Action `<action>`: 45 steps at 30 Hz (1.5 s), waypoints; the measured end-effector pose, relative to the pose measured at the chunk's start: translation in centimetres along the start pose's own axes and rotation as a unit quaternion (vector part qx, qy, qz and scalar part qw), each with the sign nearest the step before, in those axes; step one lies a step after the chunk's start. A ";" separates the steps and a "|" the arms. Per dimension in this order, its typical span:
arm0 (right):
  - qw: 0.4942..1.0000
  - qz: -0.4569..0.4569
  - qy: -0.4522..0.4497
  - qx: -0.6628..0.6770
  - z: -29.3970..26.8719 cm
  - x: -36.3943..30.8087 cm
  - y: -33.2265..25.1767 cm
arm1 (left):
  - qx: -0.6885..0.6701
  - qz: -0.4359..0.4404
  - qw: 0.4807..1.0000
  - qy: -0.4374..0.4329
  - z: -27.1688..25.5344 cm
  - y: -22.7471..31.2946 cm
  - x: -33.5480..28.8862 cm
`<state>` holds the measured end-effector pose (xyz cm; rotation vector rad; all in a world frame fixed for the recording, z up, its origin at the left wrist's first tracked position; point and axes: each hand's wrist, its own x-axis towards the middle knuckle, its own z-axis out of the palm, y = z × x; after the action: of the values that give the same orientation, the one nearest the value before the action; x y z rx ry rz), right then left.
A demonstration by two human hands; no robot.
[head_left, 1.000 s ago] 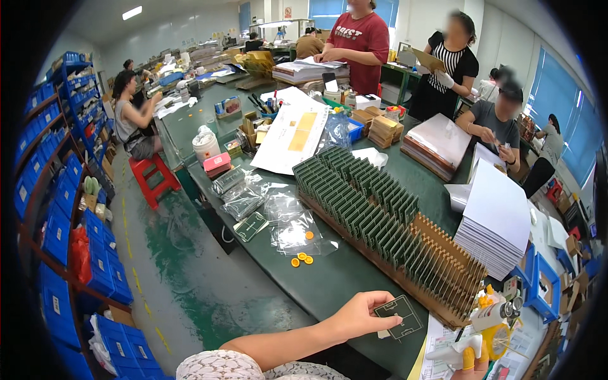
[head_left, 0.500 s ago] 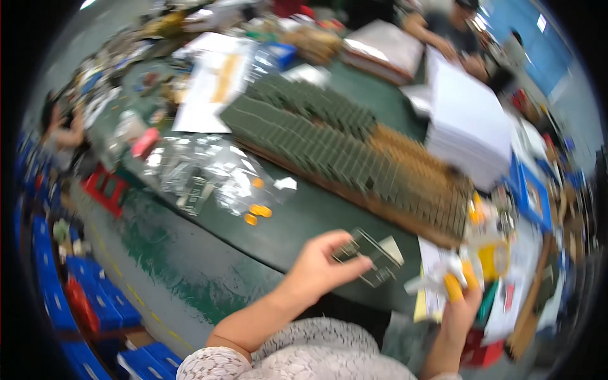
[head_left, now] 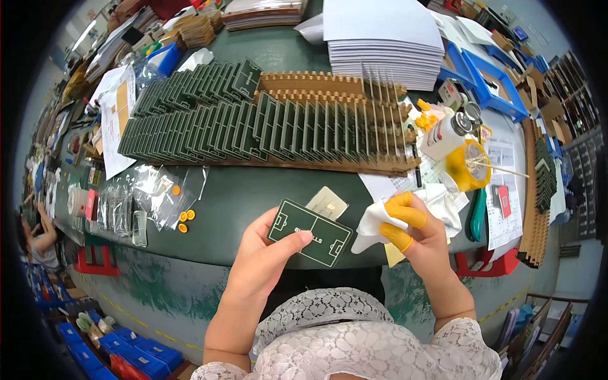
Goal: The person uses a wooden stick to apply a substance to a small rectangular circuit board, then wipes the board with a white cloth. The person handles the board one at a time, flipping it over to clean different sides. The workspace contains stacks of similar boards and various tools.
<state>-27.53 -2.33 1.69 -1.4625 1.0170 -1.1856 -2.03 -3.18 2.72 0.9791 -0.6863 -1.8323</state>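
Observation:
My left hand [head_left: 269,250] grips a dark green rectangular plate [head_left: 310,232] by its left side, thumb across its face. White lines like a playing field and some white lettering mark the plate. In my right hand [head_left: 421,234] is a bunched white cloth [head_left: 383,225], pinched between fingers wearing yellow finger cots [head_left: 405,210]. The cloth is just right of the plate, and they seem apart. Behind the plate, a pale card-like piece [head_left: 327,204] lies on the table. Beyond both hands, rows of similar green plates [head_left: 215,130] stand upright in slotted brown racks [head_left: 304,81].
Left on the green table [head_left: 240,183] lie clear plastic bags [head_left: 158,196] and orange finger cots [head_left: 183,227]. To the right are a white bottle [head_left: 443,136], a yellow tape roll [head_left: 467,166], a green cutter [head_left: 477,215] and papers. A tall white paper stack [head_left: 383,38] stands behind the racks.
The view has swung rightward and steadied. The plate in my left hand now shows its marked face flat toward me, and my right hand has brought the cloth close beside it.

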 end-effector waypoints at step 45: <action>0.897 -0.237 0.002 -0.374 -0.3 -0.3 -1.6 | 0.018 -0.011 1.000 -0.016 0.4 1.3 -1.3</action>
<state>-27.85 -1.76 3.26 -2.4228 1.2306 -1.1743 -1.46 -2.53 4.42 0.9868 -0.7325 -1.8635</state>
